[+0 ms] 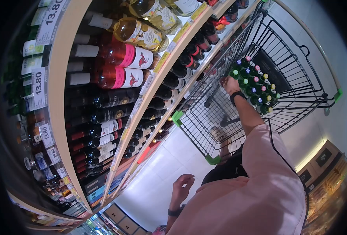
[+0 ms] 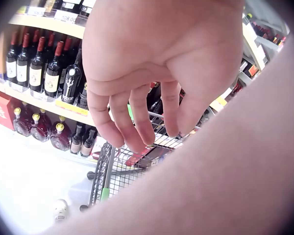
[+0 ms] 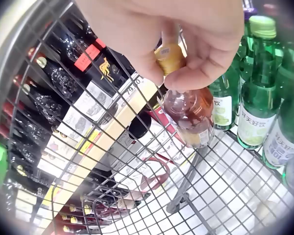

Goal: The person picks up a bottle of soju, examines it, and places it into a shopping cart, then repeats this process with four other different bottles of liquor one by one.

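Inside the shopping cart, my right hand [image 1: 230, 85] reaches down beside a group of green bottles [image 1: 255, 84] with coloured caps. In the right wrist view its thumb and fingers pinch the gold-wrapped neck of a small clear bottle of amber liquid [image 3: 188, 117]. That bottle is upright, low over the wire floor of the cart, next to the green bottles [image 3: 257, 98] with white labels. The bottle's top is hidden by the hand. My left hand [image 1: 181, 188] hangs at my side holding nothing, its fingers [image 2: 142, 132] loosely bent and pointing down.
The wire cart [image 1: 199, 143] with green corners stands close to a wine shelf [image 1: 142, 105]. Pink wine bottles [image 1: 120, 76] and dark ones lie on their sides there, above price tags. Pale floor tiles [image 1: 157, 164] run between shelf and cart. A lit display [image 1: 326, 176] stands across the aisle.
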Motion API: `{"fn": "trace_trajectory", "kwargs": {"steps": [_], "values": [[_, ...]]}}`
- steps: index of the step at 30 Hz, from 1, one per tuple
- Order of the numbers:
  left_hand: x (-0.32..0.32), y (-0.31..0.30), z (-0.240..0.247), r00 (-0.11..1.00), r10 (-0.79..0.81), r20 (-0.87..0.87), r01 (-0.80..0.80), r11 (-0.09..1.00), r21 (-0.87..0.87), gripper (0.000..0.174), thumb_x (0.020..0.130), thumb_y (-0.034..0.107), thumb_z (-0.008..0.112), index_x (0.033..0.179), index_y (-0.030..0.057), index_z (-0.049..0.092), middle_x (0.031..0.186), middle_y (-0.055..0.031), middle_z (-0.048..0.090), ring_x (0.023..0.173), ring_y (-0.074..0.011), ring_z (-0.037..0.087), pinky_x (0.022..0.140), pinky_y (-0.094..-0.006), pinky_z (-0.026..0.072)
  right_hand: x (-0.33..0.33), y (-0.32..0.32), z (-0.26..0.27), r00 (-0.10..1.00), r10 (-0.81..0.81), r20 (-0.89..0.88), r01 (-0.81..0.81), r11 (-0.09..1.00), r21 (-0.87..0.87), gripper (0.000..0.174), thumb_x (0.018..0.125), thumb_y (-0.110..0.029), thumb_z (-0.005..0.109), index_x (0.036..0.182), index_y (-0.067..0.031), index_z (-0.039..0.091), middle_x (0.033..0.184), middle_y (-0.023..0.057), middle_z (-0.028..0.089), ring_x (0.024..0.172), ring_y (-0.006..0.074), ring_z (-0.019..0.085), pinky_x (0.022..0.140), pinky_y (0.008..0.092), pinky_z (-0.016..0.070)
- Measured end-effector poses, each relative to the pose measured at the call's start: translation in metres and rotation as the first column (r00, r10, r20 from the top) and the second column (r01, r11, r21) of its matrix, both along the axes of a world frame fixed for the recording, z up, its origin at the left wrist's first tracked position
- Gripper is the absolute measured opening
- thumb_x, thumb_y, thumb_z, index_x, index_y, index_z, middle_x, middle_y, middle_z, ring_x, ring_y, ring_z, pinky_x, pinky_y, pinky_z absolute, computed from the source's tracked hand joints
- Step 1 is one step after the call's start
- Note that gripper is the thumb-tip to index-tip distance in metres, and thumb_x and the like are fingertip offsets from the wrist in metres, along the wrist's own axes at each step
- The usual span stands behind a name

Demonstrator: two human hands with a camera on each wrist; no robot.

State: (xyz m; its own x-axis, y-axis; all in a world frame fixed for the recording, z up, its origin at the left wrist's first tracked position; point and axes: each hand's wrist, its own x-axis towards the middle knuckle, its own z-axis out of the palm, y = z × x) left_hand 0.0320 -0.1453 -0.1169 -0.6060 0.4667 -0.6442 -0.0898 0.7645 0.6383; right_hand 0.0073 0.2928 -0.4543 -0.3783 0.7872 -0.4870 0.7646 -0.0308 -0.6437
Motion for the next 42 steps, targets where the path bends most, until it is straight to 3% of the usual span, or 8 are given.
{"fn": "trace_trajectory", "kwargs": {"steps": [13, 24, 30, 31, 32, 34, 35, 42], "values": [[-0.005, -0.008, -0.003, 0.997, -0.076, -0.004, 0.076, 0.996, -0.047, 0.014, 0.093, 0.009, 0.068, 0.105, 0.0043, 0.069, 0.102, -0.0070, 0.071, 0.090, -0.0164, 0.069, 0.081, -0.0306, 0.0558, -0.030, -0.007, -0.030, 0.990, -0.144, -0.002, 0.144, 0.990, -0.013, 0.025, 0.083, -0.016, 0.067, 0.107, -0.0091, 0.068, 0.100, 0.0203, 0.070, 0.101, 0.0407, 0.066, 0.087, 0.0465, 0.0520], [-0.004, -0.024, -0.010, 0.998, -0.015, 0.064, 0.014, 1.000, 0.014, 0.016, 0.093, 0.009, 0.067, 0.108, 0.0019, 0.066, 0.104, -0.0060, 0.069, 0.092, -0.0151, 0.068, 0.081, -0.0303, 0.0548, 0.005, -0.024, -0.003, 0.989, -0.038, 0.142, 0.049, 0.996, -0.078, 0.063, 0.083, -0.008, 0.063, 0.139, -0.0070, 0.034, 0.119, 0.0299, 0.062, 0.114, 0.0444, 0.059, 0.097, 0.0490, 0.0482], [-0.017, -0.016, -0.003, 0.998, -0.066, 0.008, 0.065, 0.987, 0.147, 0.017, 0.093, 0.010, 0.067, 0.107, 0.0013, 0.066, 0.096, -0.0075, 0.071, 0.089, -0.0157, 0.069, 0.078, -0.0294, 0.0553, 0.058, -0.073, -0.032, 0.751, 0.604, 0.267, -0.603, 0.792, -0.096, 0.019, 0.080, -0.013, 0.059, 0.082, -0.0001, 0.073, 0.099, 0.0273, 0.069, 0.099, 0.0369, 0.068, 0.086, 0.0469, 0.0538], [-0.021, -0.018, -0.003, 0.996, -0.085, 0.008, 0.082, 0.980, 0.179, 0.016, 0.093, 0.010, 0.067, 0.106, 0.0015, 0.066, 0.095, -0.0069, 0.071, 0.089, -0.0155, 0.069, 0.078, -0.0292, 0.0552, 0.062, -0.079, 0.010, 0.903, 0.397, 0.165, -0.335, 0.890, -0.310, 0.020, 0.080, -0.013, 0.058, 0.081, 0.0005, 0.073, 0.090, 0.0242, 0.071, 0.088, 0.0369, 0.070, 0.081, 0.0460, 0.0549], [-0.026, -0.021, -0.007, 0.995, -0.097, 0.003, 0.094, 0.971, 0.218, 0.015, 0.093, 0.010, 0.068, 0.105, 0.0016, 0.065, 0.094, -0.0064, 0.071, 0.088, -0.0152, 0.069, 0.078, -0.0290, 0.0550, 0.069, -0.091, -0.012, 0.865, 0.433, 0.256, -0.457, 0.888, 0.043, 0.021, 0.079, -0.013, 0.057, 0.080, 0.0005, 0.073, 0.081, 0.0215, 0.071, 0.081, 0.0353, 0.070, 0.078, 0.0449, 0.0553], [-0.033, -0.030, -0.022, 0.995, -0.085, 0.050, 0.067, 0.956, 0.285, 0.014, 0.093, 0.013, 0.068, 0.101, 0.0019, 0.065, 0.091, -0.0049, 0.070, 0.086, -0.0143, 0.068, 0.080, -0.0288, 0.0541, 0.082, -0.091, -0.030, 0.806, 0.540, 0.243, -0.574, 0.812, 0.100, 0.021, 0.079, -0.014, 0.057, 0.082, -0.0005, 0.073, 0.077, 0.0203, 0.071, 0.074, 0.0335, 0.071, 0.075, 0.0442, 0.0557], [-0.035, -0.032, -0.027, 0.996, -0.081, 0.030, 0.069, 0.955, 0.289, 0.012, 0.093, 0.012, 0.068, 0.100, 0.0027, 0.064, 0.093, -0.0056, 0.070, 0.086, -0.0135, 0.066, 0.081, -0.0287, 0.0533, 0.094, -0.098, 0.015, 0.920, 0.382, 0.083, -0.377, 0.923, -0.069, 0.022, 0.078, -0.017, 0.059, 0.086, -0.0017, 0.073, 0.077, 0.0194, 0.071, 0.076, 0.0354, 0.070, 0.075, 0.0433, 0.0558], [-0.045, -0.043, -0.017, 0.977, -0.211, 0.029, 0.177, 0.881, 0.439, 0.016, 0.090, 0.000, 0.062, 0.106, 0.0034, 0.065, 0.098, -0.0025, 0.067, 0.093, -0.0120, 0.063, 0.087, -0.0278, 0.0509, 0.161, -0.130, 0.092, 0.725, 0.593, 0.351, -0.627, 0.779, -0.019, 0.024, 0.080, -0.024, 0.064, 0.095, -0.0103, 0.076, 0.102, 0.0198, 0.071, 0.100, 0.0371, 0.068, 0.090, 0.0458, 0.0542]]}}
